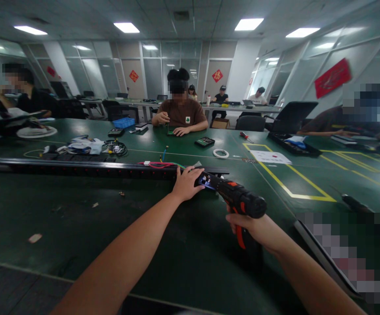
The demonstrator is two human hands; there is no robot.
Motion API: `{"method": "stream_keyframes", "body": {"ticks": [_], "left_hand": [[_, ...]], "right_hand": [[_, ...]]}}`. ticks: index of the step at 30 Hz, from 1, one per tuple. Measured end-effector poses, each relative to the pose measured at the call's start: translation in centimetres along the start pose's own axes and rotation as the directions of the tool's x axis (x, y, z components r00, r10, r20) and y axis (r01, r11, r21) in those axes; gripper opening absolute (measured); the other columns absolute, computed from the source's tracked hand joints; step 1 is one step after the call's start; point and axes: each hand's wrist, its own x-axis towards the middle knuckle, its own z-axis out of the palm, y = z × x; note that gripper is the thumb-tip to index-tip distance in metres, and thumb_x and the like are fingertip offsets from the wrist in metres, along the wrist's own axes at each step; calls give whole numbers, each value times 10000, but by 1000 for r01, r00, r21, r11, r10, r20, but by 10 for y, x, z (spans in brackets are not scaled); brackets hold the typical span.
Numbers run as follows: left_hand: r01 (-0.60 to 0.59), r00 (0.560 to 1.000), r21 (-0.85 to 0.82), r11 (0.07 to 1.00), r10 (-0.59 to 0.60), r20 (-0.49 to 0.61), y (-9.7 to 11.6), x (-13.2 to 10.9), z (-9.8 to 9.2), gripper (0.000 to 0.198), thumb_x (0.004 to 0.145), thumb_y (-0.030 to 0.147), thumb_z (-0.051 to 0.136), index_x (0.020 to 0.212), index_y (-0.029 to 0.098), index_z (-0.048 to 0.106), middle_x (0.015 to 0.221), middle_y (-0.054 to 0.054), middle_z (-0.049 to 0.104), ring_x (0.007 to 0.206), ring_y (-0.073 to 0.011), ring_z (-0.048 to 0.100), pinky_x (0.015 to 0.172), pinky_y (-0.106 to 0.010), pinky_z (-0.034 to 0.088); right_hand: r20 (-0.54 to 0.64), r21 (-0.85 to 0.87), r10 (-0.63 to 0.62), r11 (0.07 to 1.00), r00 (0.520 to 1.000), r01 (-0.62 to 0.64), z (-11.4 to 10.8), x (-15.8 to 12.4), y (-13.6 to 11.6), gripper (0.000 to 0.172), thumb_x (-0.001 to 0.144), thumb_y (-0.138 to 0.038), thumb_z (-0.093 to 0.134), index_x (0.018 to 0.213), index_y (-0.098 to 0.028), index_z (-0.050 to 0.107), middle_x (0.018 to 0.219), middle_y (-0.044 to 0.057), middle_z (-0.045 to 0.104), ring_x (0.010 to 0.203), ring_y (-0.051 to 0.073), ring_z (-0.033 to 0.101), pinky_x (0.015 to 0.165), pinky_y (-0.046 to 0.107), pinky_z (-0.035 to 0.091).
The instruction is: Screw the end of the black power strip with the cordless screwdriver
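Observation:
My right hand (254,227) is wrapped round the grip of a black and orange cordless screwdriver (234,197), whose nose points left and away toward a long black strip (78,167) lying across the green table (78,227). My left hand (187,183) rests on the right end of that strip, fingers curled over it beside the tool's lit front end. Red, white and green wires (159,164) lie on the strip just left of my left hand.
A person in a brown shirt (181,113) sits opposite at the table. Cables and parts (91,146), a white tape roll (220,153), a dark device (205,141) and a paper sheet (270,156) lie beyond the strip. Yellow floor-tape lines (288,190) mark the right side. Other people work at both sides.

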Motion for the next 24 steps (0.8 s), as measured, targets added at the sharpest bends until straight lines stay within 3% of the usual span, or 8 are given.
{"method": "stream_keyframes", "body": {"ticks": [17, 24], "left_hand": [[-6, 1000, 0, 1000, 6, -9, -2, 0, 2, 671, 918, 495, 660, 1517, 314, 419, 1514, -57, 540, 1439, -300, 374, 1212, -685, 97], [-2, 1000, -6, 1000, 2, -4, -2, 0, 1, 657, 925, 489, 654, 1514, 316, 420, 1521, -55, 535, 1442, -296, 378, 1210, -692, 95]], "right_hand": [[-17, 153, 25, 988, 1000, -22, -4, -3, -2, 372, 742, -369, 722, 1048, -180, 630, 595, -32, 621, 595, 195, 599, 630, 331, 466], [-10, 111, 34, 993, 999, -32, -2, -3, -3, 287, 716, -365, 729, 933, -204, 632, 601, -35, 620, 593, 193, 603, 626, 325, 471]]}}
